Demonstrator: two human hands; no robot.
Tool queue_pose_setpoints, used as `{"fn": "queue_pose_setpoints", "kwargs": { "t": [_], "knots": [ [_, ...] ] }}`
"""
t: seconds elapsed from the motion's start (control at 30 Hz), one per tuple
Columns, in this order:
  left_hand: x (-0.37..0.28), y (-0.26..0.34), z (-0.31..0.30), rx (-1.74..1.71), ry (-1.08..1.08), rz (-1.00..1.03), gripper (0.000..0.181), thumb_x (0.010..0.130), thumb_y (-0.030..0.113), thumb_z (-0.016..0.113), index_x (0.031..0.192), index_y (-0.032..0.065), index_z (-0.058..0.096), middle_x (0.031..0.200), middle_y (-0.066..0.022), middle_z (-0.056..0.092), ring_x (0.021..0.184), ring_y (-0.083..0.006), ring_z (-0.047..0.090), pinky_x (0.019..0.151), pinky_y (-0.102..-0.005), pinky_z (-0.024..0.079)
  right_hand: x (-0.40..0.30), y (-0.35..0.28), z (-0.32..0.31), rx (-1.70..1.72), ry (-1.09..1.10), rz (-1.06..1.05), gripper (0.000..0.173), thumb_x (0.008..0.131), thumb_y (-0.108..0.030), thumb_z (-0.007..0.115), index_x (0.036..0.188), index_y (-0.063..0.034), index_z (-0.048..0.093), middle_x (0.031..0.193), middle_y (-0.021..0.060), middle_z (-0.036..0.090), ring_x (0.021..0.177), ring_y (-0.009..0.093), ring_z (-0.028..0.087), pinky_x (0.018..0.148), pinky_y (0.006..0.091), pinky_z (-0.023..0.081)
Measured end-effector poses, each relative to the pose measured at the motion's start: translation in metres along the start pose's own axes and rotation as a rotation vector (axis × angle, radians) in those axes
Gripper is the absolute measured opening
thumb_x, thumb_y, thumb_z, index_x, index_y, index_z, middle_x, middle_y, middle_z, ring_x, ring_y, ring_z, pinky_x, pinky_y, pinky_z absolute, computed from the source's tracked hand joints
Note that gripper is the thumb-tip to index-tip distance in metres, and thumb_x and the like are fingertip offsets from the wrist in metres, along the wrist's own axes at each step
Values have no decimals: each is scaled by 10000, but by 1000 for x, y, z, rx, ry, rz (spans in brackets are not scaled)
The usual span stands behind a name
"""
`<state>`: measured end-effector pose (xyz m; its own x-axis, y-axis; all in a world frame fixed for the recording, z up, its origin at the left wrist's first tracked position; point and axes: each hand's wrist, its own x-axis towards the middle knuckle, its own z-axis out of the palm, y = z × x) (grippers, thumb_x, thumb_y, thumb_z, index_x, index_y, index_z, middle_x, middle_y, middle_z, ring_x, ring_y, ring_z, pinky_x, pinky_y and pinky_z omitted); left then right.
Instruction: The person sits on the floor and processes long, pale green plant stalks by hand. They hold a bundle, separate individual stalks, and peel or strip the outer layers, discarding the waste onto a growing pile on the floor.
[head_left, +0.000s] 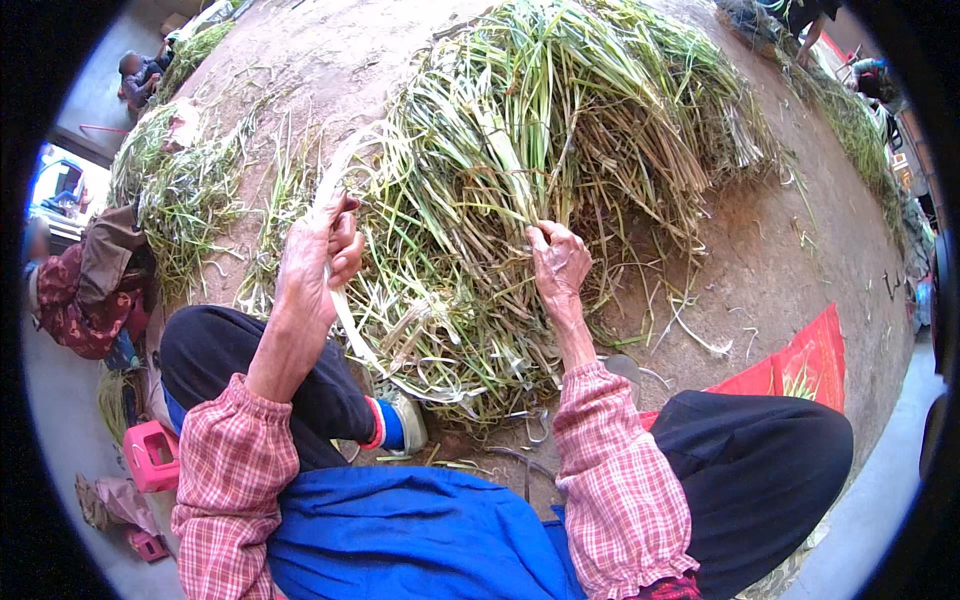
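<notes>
In front of me lies a large heap of long green plant stalks (480, 187), leafy at the far end and brownish toward the cut or root ends. My left hand (319, 251) is raised over the heap's left side, fingers curled around a pale whitish stalk (349, 319). This stalk passes through the fist, with strands bending over above and a tail hanging below. My right hand (559, 259) is at the middle of the heap, thumb and forefinger pinched on thin stalks; the exact ones are partly hidden by the fingers. Loose pale leaves (420, 330) lie below the hands.
A red plastic sack (814, 360) lies by my right knee. Pink plastic stools (150, 457) stand at the left. Other stalk piles (187, 202) line the left side, more (847, 127) the right. Several people sit or bend nearby, one person (90, 277) close on the left.
</notes>
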<state>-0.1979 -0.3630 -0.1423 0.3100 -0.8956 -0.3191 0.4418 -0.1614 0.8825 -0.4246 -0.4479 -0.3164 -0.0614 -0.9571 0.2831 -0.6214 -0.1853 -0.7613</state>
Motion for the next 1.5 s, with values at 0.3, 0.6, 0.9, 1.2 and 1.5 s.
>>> {"fn": "queue_pose_setpoints", "kwargs": {
  "t": [0.3,0.6,0.9,1.2,1.5],
  "knots": [
    [0,3,-1,27,-2,12,189,891,197,494,890,7,498,505,51,277,360,-43,272,292,-183,180,24,-75,-62,594,111,139,107,797,-129,614,818,-30,645,630,8,575,524,96,521,479,228,392],
    [4,-3,9,74,-10,-4,261,915,202,459,1026,-34,479,485,56,278,359,-41,270,298,-183,193,-7,-83,-33,1056,-336,396,163,907,-211,464,894,-62,530,604,43,616,509,95,580,429,210,402],
    [8,-9,12,178,92,78,184,871,163,538,976,13,559,666,-42,599,385,-28,424,300,-145,258,-49,-108,0,989,-533,231,249,920,-270,424,931,-45,529,631,49,633,597,97,565,569,247,400],
    [13,-18,20,302,67,126,258,872,160,533,1068,-7,537,858,-133,647,423,-40,493,297,-126,285,-64,-122,-1,708,-540,-20,169,895,-196,457,963,-56,524,677,75,643,645,238,630,561,338,471],
    [16,-22,12,184,-28,83,229,885,201,516,1002,12,570,833,-117,648,448,-29,470,320,-120,293,-59,-126,-5,722,-612,-88,195,895,-230,445,954,-76,549,671,53,645,638,252,616,558,347,460]
  ]
}}
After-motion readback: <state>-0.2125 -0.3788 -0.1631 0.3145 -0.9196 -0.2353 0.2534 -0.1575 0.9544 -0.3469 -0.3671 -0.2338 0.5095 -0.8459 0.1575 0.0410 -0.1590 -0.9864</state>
